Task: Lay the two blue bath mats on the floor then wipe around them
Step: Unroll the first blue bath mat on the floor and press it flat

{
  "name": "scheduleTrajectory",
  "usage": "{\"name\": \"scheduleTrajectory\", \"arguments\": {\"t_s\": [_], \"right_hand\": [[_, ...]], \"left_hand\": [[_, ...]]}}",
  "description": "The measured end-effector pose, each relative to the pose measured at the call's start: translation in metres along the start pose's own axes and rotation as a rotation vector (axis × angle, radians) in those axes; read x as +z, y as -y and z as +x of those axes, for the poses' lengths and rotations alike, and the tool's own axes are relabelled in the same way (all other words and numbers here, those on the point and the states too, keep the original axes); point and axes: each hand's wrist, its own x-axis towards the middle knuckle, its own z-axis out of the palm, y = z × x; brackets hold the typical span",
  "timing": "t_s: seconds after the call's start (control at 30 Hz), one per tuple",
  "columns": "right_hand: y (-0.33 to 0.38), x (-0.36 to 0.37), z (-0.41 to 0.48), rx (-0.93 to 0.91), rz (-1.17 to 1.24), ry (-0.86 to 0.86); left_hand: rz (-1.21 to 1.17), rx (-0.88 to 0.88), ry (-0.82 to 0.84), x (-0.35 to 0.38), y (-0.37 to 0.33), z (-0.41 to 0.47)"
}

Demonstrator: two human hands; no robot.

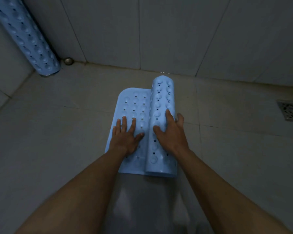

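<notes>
A light blue bath mat [135,105] with holes and suction cups lies partly unrolled on the tiled floor in the middle. Its rolled part [161,98] stands up on the right side. My left hand [126,135] presses flat on the unrolled part, fingers spread. My right hand [170,132] rests over the roll, fingers curved around it. A second blue mat [25,38], fully rolled, leans upright in the far left corner.
Grey tiled walls [176,31] close the space behind and to the left. A square metal floor drain [290,111] sits at the right edge. A small round metal fitting [68,61] is at the wall base beside the rolled mat.
</notes>
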Motion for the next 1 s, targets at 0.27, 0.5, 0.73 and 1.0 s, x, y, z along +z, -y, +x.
{"name": "scheduleTrajectory", "arguments": {"t_s": [0.27,0.5,0.73,1.0], "right_hand": [[0.014,0.002,0.008,-0.14,-0.233,0.053],[0.025,0.015,0.006,-0.074,-0.387,0.158],[0.007,0.017,0.005,-0.098,-0.414,0.101],[-0.002,0.01,0.003,-0.069,-0.272,0.082]], "left_hand": [[0.026,-0.051,0.024,-0.012,0.022,0.008],[0.014,-0.069,0.02,-0.02,0.017,0.01],[0.112,-0.069,-0.005,-0.007,0.014,0.016],[0.11,-0.022,-0.057,-0.009,0.022,0.027]]}}
